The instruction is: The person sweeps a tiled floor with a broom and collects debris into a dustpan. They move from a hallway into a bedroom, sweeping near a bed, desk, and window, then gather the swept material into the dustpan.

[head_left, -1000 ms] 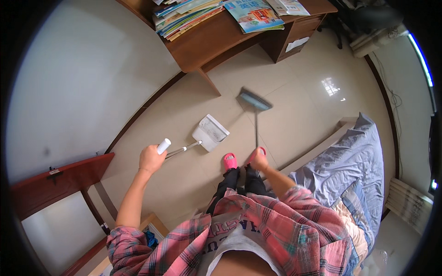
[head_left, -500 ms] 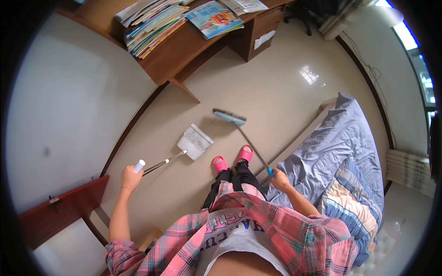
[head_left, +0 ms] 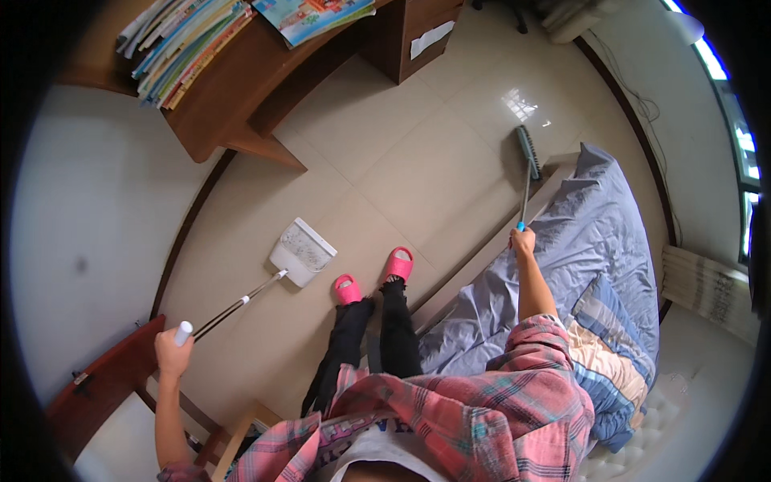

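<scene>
My left hand (head_left: 170, 350) grips the white top of a long-handled dustpan (head_left: 302, 252), whose white pan rests on the beige tiled floor in front of my pink slippers (head_left: 374, 276). My right hand (head_left: 523, 241) is stretched forward and holds the blue end of a broom handle. The broom (head_left: 526, 154) reaches out to the right, its dark head lying on the floor beside the corner of the bed.
A bed (head_left: 596, 265) with a grey-blue sheet and a striped pillow fills the right side. A wooden desk (head_left: 241, 88) stacked with books and magazines stands at the top left. A dark wooden panel (head_left: 96, 386) is at the lower left.
My right arm has swung the broom out to the right, from in front of my feet to the bed's corner. The view has turned right; the dustpan stays by my slippers.
</scene>
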`<state>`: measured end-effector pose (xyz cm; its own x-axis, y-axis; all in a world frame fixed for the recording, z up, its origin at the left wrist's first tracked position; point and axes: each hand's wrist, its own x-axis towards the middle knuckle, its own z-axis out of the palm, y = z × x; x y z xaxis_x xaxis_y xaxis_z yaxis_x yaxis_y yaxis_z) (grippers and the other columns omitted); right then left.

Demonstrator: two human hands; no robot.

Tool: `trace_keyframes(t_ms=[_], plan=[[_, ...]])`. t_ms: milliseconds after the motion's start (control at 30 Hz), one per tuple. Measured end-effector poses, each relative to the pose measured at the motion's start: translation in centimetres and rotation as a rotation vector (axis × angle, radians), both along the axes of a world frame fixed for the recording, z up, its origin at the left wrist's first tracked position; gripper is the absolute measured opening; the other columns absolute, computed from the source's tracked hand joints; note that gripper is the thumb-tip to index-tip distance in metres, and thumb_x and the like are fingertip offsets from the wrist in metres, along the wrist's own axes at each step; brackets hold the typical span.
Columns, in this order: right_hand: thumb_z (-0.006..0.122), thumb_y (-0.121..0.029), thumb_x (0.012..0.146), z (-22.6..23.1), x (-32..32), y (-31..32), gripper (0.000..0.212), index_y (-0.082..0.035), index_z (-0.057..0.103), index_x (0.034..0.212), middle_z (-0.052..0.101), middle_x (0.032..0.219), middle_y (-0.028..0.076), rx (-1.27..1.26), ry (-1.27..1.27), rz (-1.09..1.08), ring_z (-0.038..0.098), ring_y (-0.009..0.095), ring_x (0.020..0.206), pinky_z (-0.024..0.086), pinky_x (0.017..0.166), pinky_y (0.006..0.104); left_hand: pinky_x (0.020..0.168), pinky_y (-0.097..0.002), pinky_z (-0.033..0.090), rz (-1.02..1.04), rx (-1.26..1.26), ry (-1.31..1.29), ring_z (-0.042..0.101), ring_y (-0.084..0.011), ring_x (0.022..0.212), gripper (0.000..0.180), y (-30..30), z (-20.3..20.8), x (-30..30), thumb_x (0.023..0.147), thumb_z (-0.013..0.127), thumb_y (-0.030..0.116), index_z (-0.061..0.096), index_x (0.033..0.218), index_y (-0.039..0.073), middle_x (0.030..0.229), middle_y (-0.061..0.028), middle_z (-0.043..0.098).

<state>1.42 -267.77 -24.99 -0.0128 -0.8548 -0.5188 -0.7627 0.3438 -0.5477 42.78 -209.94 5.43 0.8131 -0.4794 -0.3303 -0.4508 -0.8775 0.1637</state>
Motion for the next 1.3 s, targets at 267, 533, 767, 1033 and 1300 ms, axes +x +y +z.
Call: trace_keyframes(t_ms=[267,533,767,1033,1300], plan=[[0.044,-0.01,0.075,-14.0,-6.2,9.8,0.049,-0.009,0.019,0.118,0.049,0.058,0.015,0.187,0.046,-0.179,0.05,0.026,0.04,0.04,0.032,0.0355,0.047,-0.037,0.037,-0.047,-0.066,-0.164,0.046,-0.0374,0.053,0.014,-6.4,-0.4,-1.9,0.061,0.058,0.008,0.049,0.061,-0.003,0.054,-0.0198,0.046],[0.046,-0.007,0.073,2.8,1.1,48.8,0.049,-0.013,0.025,0.117,0.042,0.049,0.009,0.56,-0.08,-0.162,0.042,0.018,0.033,0.036,0.029,0.0314,0.046,-0.0412,0.037,-0.031,-0.037,-0.188,0.049,-0.0356,0.053,0.018,-2.8,0.2,-1.5,0.061,0.06,0.015,0.048,0.062,0.002,0.057,-0.016,0.05],[0.053,-0.015,0.074,9.7,5.0,51.2,0.019,-0.002,0.042,0.082,0.04,0.046,0.004,0.442,-0.178,-0.335,0.039,0.014,0.032,0.029,0.027,0.0266,0.049,-0.0364,0.039,-0.039,-0.202,-0.599,0.052,-0.0266,0.057,0.019,-1.5,-1.3,-2.8,0.065,0.062,0.019,0.046,0.065,0.009,0.062,-0.0058,0.052],[0.048,-0.026,0.075,-12.7,13.6,35.3,0.031,0.005,0.048,0.071,0.054,0.061,0.02,-0.045,0.318,-0.397,0.055,0.033,0.056,0.044,0.052,0.0425,0.042,-0.0336,0.034,-0.047,-0.071,-0.869,0.046,-0.023,0.047,0.023,-2.9,-3.7,-2.5,0.066,0.066,0.016,0.046,0.056,0.01,0.052,-0.0039,0.047],[0.051,-0.027,0.076,-28.8,13.1,17.4,0.031,0.004,0.048,0.076,0.056,0.07,0.021,-0.087,0.38,-0.832,0.056,0.037,0.066,0.046,0.06,0.0447,0.043,-0.0276,0.036,0.24,-0.014,-1.257,0.037,-0.0099,0.043,0.031,-1.3,-6.3,-0.2,0.077,0.057,0.028,0.049,0.06,0.003,0.047,-0.0024,0.043]])
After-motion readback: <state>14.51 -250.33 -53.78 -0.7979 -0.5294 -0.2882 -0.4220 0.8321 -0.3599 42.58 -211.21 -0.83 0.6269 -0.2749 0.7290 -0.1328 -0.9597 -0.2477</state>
